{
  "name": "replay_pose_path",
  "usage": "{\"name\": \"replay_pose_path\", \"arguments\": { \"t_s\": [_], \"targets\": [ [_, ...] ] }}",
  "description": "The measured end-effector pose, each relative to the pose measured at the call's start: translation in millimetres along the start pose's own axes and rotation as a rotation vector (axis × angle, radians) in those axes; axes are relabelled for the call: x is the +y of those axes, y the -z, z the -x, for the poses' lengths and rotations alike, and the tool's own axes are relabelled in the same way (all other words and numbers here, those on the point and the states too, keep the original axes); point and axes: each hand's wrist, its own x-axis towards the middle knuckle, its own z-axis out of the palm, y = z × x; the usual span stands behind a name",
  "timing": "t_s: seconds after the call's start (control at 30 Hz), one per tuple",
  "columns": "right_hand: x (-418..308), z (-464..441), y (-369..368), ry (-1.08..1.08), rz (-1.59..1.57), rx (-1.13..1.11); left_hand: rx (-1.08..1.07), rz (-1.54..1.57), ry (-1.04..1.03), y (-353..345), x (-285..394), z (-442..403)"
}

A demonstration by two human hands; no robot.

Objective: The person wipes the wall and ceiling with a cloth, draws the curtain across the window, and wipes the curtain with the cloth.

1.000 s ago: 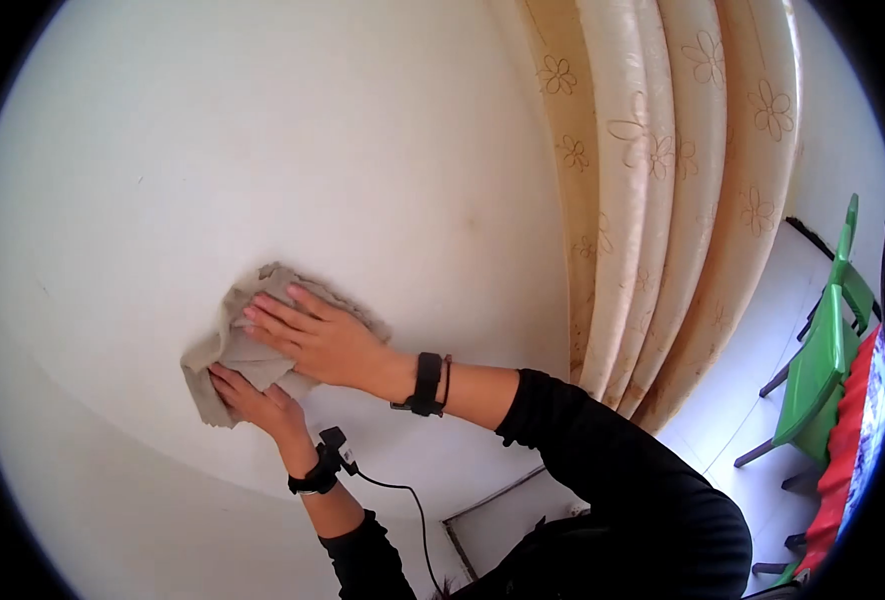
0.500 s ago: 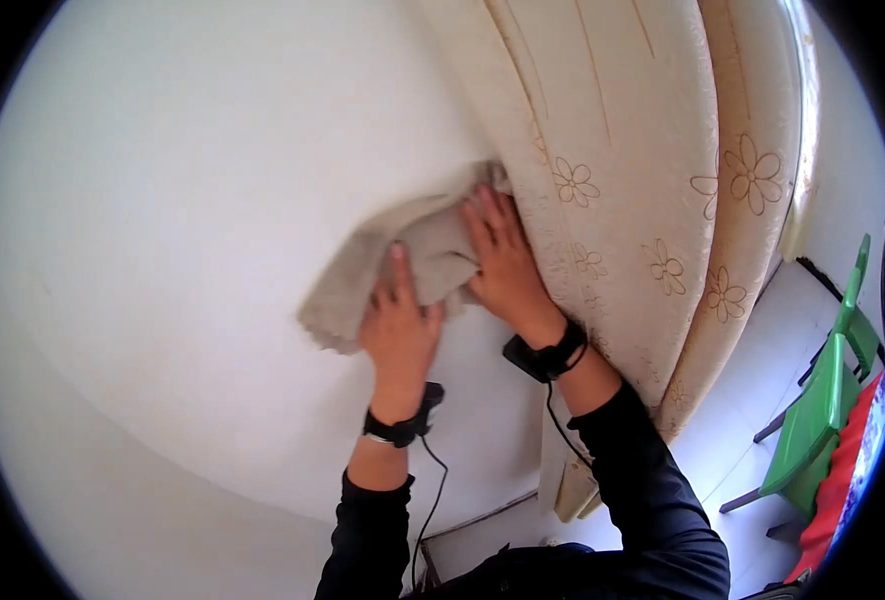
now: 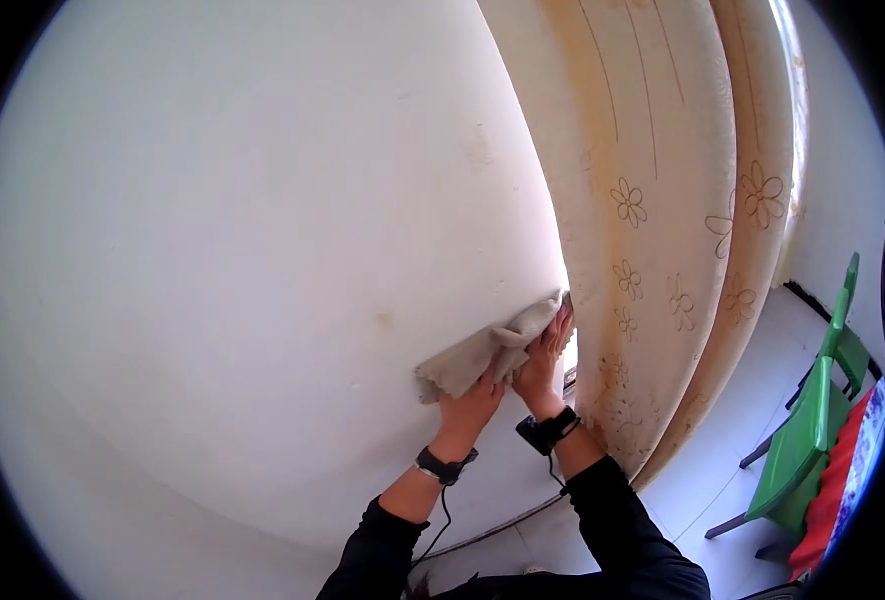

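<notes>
Gray-beige cloth [image 3: 468, 362] against a pale wall [image 3: 263, 250], with 2 hands upon it. The left grip [image 3: 473, 400] touches the lower edge of the cloth; its fingertips are partly hidden, so whether it is closed on the fabric cannot be told. The right grip [image 3: 545, 362] lies just beside it, its fingers extended and flat over the right end of the cloth, at the edge of the wall. The cloth spreads left and above the left grip, its fabric bunched into a raised fold between the 2 grips. Immediately below each grip is 1 black wristband: the left wristband [image 3: 446, 466] and the right wristband [image 3: 549, 431], each with a thin dark cable. A cream curtain [image 3: 663, 330] with brown flower outlines hangs to the right of the right grip, near it. Above and left of the left grip, the wall bears a faint brownish spot [image 3: 385, 321]. Well apart from the right grip, at lower right, green chairs [image 3: 801, 450] stand on the pale floor [image 3: 678, 500] beside a red fabric [image 3: 831, 505].
</notes>
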Motion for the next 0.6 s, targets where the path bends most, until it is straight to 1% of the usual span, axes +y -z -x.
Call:
{"name": "replay_pose_path", "arguments": {
  "t_s": [0.03,0.07,0.1,0.17,0.2,0.23,0.27,0.3,0.33,0.37,0.4,0.43,0.47,0.5,0.53,0.57,0.6],
  "targets": [
    [-1.1,7.0,-7.2,0.044,0.04,0.046,-0.002,-0.003,0.003,1.7,-7.0,4.1],
    [-14.2,4.6,-4.6,-0.052,0.011,-0.004,0.034,-0.048,0.02,6.4,-12.6,8.5],
    [-23.2,3.3,-4.8,-0.06,0.006,-0.009,0.068,-0.092,0.036,10.7,-18.1,12.6],
    [-32.4,-7.6,-3.3,0.046,0.011,-0.029,0.084,-0.131,0.06,22.3,-24.2,6.9],
    [-41.9,-7.6,-8.2,0.094,0.047,-0.069,0.082,-0.148,0.124,37.4,-32.5,8.4],
    [-60.5,-6.2,-15.6,0.097,0.035,-0.079,0.082,-0.165,0.194,52.6,-48.0,17.3],
    [-69.8,-3.7,-19.1,0.167,0.035,-0.108,0.074,-0.17,0.205,51.7,-58.3,28.5],
    [-98.9,-5.5,-25.1,0.242,0.033,-0.132,0.084,-0.165,0.286,67.8,-81.3,40.2],
    [-129.2,-2.7,-32.1,0.246,0.022,-0.14,0.096,-0.158,0.366,84.3,-105.3,54.8],
    [-150.5,-1.1,-36.7,0.322,0.0,-0.168,0.092,-0.166,0.372,95.8,-122.8,66.2],
    [-159.1,-2.6,-40.4,0.389,-0.021,-0.194,0.091,-0.197,0.437,100.9,-132.9,71.1],
    [-178.2,1.8,-47.0,0.387,-0.028,-0.199,0.096,-0.226,0.507,111.7,-149.6,83.8],
    [-196.7,7.9,-53.1,0.44,-0.114,-0.262,0.091,-0.231,0.508,120.3,-165.9,97.9],
    [-215.5,15.7,-60.2,0.494,-0.2,-0.325,0.15,-0.257,0.525,125.8,-182.5,115.5],
    [-234.9,24.7,-69.1,0.491,-0.205,-0.326,0.209,-0.284,0.54,130.5,-197.4,133.0],
    [-254.2,36.4,-78.7,0.586,-0.149,-0.334,0.204,-0.288,0.54,132.4,-211.5,152.3],
    [-271.4,48.4,-86.5,0.68,-0.092,-0.34,0.293,-0.273,0.54,133.9,-223.6,171.0]
  ]
}}
